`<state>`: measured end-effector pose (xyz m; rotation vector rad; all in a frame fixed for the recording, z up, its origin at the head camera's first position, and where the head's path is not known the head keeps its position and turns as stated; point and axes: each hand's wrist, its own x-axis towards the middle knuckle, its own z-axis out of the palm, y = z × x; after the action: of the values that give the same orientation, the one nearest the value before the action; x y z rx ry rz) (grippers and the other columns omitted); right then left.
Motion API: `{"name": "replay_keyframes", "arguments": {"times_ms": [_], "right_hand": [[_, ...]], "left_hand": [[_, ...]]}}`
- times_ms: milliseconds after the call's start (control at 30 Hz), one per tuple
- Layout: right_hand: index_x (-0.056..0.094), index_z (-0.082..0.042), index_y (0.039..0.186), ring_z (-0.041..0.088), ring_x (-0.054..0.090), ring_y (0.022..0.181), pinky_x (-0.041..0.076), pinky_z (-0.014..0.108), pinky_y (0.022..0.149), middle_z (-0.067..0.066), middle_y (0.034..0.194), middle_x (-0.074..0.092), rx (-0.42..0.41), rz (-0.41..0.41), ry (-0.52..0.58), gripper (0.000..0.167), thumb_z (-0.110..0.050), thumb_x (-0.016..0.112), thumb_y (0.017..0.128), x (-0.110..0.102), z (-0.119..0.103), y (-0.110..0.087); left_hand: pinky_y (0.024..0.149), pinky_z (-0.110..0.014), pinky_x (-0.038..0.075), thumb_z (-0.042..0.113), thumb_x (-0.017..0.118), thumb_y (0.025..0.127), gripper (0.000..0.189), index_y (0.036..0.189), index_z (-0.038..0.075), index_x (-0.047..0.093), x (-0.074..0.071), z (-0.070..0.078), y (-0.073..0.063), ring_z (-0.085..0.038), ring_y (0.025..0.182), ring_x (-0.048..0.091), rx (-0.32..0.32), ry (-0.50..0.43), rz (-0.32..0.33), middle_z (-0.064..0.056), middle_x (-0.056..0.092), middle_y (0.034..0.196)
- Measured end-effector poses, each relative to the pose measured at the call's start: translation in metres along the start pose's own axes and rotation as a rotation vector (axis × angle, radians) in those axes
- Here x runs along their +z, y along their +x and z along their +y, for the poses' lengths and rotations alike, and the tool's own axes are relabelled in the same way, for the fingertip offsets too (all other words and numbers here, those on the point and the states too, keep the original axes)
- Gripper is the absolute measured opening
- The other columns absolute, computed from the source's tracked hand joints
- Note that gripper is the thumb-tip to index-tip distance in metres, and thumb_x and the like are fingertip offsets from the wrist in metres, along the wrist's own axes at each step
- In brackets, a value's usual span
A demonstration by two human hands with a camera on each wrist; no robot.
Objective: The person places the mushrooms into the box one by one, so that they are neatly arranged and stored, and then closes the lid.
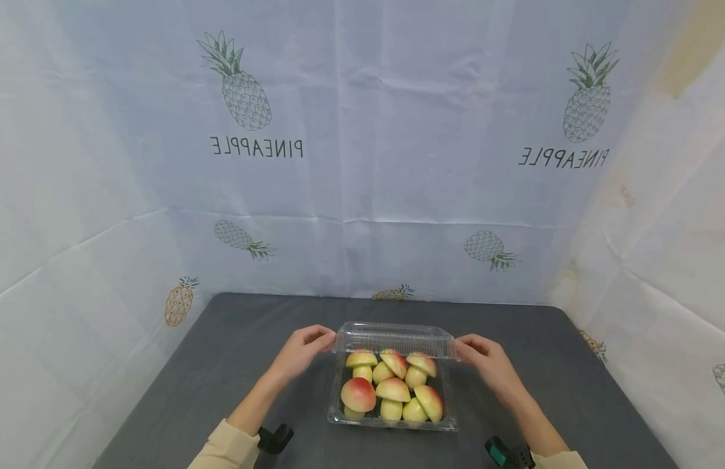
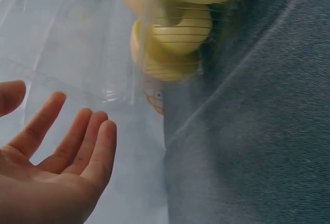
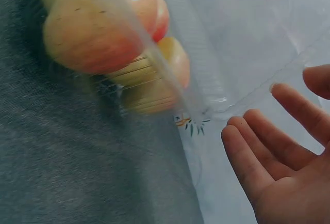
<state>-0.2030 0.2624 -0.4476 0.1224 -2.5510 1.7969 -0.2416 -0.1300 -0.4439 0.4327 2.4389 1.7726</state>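
A clear plastic clamshell box (image 1: pixel 393 425) with a dark base sits on the table, packed with several red-and-yellow, peach-like fruits (image 1: pixel 358 394). Its ribbed transparent lid (image 1: pixel 395 339) is tilted up at the far side. My left hand (image 1: pixel 302 353) has its fingertips right at the lid's left edge. At the right edge, the fingertips of my right hand (image 1: pixel 488 363) meet the lid likewise. In the left wrist view, the thumb and fingers (image 2: pixel 100 157) are spread apart, and the right wrist view shows nearly straight fingers (image 3: pixel 247 157) beside the lid's corner.
The box stands on a dark grey table (image 1: pixel 245 319). White cloth (image 1: pixel 362 163) printed with pineapples hangs behind it and along both sides. A dark strap device (image 1: pixel 274 440) is on the left wrist, and another (image 1: pixel 509 454) on the right.
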Motion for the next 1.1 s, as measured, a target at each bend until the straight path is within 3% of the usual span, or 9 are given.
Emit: {"name": "replay_keyframes", "arguments": {"times_ms": [100, 267, 500, 767, 1100], "right_hand": [[0.069, -0.003, 0.122, 0.016, 0.064, 0.097, 0.054, 0.042, 0.088, 0.007, 0.112, 0.069, 0.018, 0.004, -0.034, 0.035, -0.032, 0.062, 0.103, 0.002, 0.005, -0.003], [0.068, -0.003, 0.123, 0.016, 0.065, 0.096, 0.055, 0.037, 0.086, 0.009, 0.115, 0.069, 0.017, -0.018, -0.033, 0.034, -0.029, 0.065, 0.101, 0.004, 0.015, -0.009], [0.07, -0.009, 0.121, 0.02, 0.065, 0.109, 0.055, 0.034, 0.088, 0.006, 0.118, 0.07, -0.016, -0.02, -0.084, 0.031, -0.031, 0.068, 0.099, 0.011, 0.027, -0.013], [0.071, -0.008, 0.118, 0.018, 0.066, 0.108, 0.054, 0.029, 0.09, 0.004, 0.116, 0.07, -0.045, 0.014, -0.135, 0.029, -0.026, 0.072, 0.096, 0.019, 0.035, -0.016], [0.068, -0.005, 0.122, 0.022, 0.065, 0.109, 0.055, 0.027, 0.085, 0.009, 0.119, 0.068, -0.03, -0.02, -0.094, 0.029, -0.02, 0.071, 0.097, 0.023, 0.045, -0.016]], "left_hand": [[0.096, -0.051, 0.052, 0.029, 0.061, 0.103, 0.03, 0.116, 0.004, 0.071, 0.001, -0.005, -0.005, -0.023, 0.105, 0.065, 0.028, 0.049, -0.015, -0.006, 0.07, 0.11], [0.092, -0.045, 0.053, 0.027, 0.062, 0.103, 0.027, 0.117, 0.006, 0.071, 0.003, -0.012, -0.012, -0.027, 0.109, 0.065, 0.072, 0.105, -0.038, -0.007, 0.07, 0.115], [0.087, -0.043, 0.054, 0.027, 0.065, 0.102, 0.029, 0.121, 0.005, 0.069, 0.009, -0.021, -0.019, -0.028, 0.107, 0.064, 0.065, 0.152, -0.045, -0.006, 0.069, 0.115], [0.089, -0.045, 0.053, 0.021, 0.068, 0.099, 0.03, 0.124, 0.004, 0.066, 0.013, -0.03, -0.022, -0.029, 0.11, 0.063, 0.047, 0.117, -0.068, -0.008, 0.067, 0.119], [0.09, -0.043, 0.054, 0.017, 0.069, 0.098, 0.03, 0.124, 0.002, 0.064, 0.017, -0.034, -0.025, -0.029, 0.109, 0.064, 0.026, 0.053, -0.077, -0.01, 0.066, 0.12]]}}
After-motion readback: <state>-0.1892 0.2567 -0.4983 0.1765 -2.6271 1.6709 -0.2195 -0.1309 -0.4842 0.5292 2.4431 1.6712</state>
